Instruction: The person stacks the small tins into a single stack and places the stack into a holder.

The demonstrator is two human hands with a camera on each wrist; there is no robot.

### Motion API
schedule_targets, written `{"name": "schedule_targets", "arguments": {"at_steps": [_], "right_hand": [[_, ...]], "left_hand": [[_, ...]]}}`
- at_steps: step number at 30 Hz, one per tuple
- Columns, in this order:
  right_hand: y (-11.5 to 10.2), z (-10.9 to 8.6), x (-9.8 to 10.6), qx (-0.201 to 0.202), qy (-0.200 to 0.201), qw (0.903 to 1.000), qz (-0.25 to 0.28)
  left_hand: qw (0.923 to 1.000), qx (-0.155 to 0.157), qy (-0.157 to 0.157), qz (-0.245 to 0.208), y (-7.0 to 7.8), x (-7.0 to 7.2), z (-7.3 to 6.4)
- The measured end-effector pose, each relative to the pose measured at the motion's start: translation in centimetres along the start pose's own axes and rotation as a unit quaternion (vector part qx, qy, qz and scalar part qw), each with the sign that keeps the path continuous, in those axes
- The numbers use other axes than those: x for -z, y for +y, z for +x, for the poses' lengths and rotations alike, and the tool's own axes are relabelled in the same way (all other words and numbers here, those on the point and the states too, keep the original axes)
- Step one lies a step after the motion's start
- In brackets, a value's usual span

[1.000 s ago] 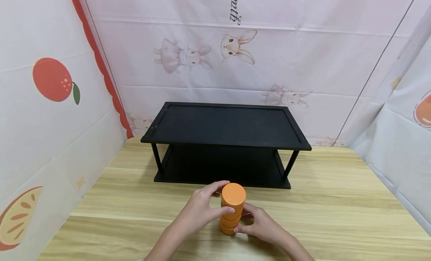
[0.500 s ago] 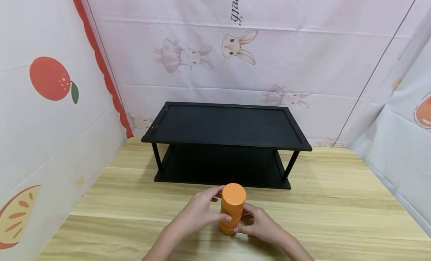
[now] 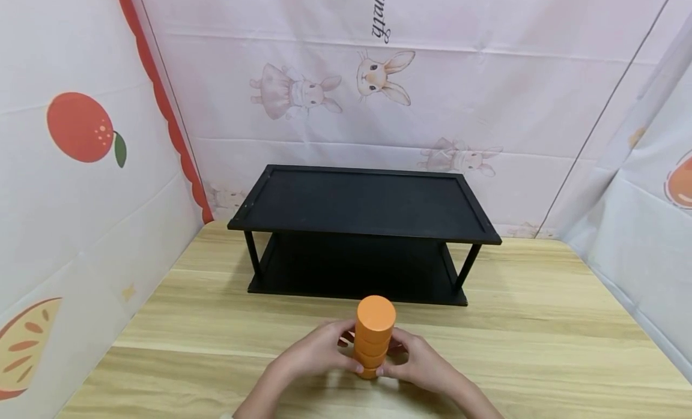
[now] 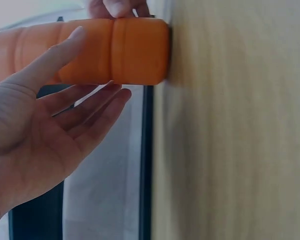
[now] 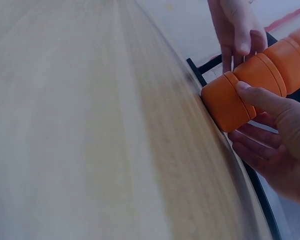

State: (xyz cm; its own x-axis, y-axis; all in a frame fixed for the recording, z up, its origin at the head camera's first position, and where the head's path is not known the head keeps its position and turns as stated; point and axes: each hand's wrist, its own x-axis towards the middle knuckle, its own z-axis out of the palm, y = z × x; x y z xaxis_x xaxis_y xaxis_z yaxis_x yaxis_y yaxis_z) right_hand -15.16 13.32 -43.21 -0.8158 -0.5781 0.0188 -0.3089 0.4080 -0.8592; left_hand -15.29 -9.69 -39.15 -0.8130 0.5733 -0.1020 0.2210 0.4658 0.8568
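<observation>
An upright stack of orange cylindrical pieces (image 3: 374,338), with grooves between its sections, stands on the wooden table in the head view. From the left, my left hand (image 3: 318,349) holds the lower part between thumb and fingers. My right hand (image 3: 420,364) grips it low on the right, thumb near the bottom seam. In the left wrist view the left thumb (image 4: 50,62) lies along the orange side while the fingers reach round the other side. The right wrist view shows the right thumb (image 5: 262,97) against the lowest groove, close to the tabletop.
A black two-tier shelf (image 3: 362,203) stands just behind the stack, its lower board (image 3: 357,269) near the hands. Printed cloth (image 3: 216,77) hangs at the back and both sides. Bare wooden tabletop (image 3: 546,323) extends to the right.
My left hand has slid down from the upper part of the orange stack to its lower part. The right hand and the stack stay in about the same place.
</observation>
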Motion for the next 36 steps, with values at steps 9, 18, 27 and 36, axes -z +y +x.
{"name": "schedule_targets", "arguments": {"at_steps": [9,18,27,36], "right_hand": [[0.1,0.0,0.0,-0.002,-0.009,1.0000,-0.001],[-0.1,0.0,0.1,-0.007,-0.007,0.9999,0.000],[0.0,0.0,0.2,-0.009,-0.006,0.9999,-0.002],[-0.1,0.1,0.1,-0.007,-0.005,0.9999,-0.008]], "left_hand": [[0.9995,-0.025,-0.009,-0.016,-1.3,-0.4,0.4],[0.9993,-0.017,-0.020,-0.028,-1.8,-0.5,0.8],[0.9991,-0.029,-0.023,-0.018,-2.0,-0.8,1.1],[0.9992,-0.027,-0.020,-0.023,-2.0,-0.7,1.0]]}}
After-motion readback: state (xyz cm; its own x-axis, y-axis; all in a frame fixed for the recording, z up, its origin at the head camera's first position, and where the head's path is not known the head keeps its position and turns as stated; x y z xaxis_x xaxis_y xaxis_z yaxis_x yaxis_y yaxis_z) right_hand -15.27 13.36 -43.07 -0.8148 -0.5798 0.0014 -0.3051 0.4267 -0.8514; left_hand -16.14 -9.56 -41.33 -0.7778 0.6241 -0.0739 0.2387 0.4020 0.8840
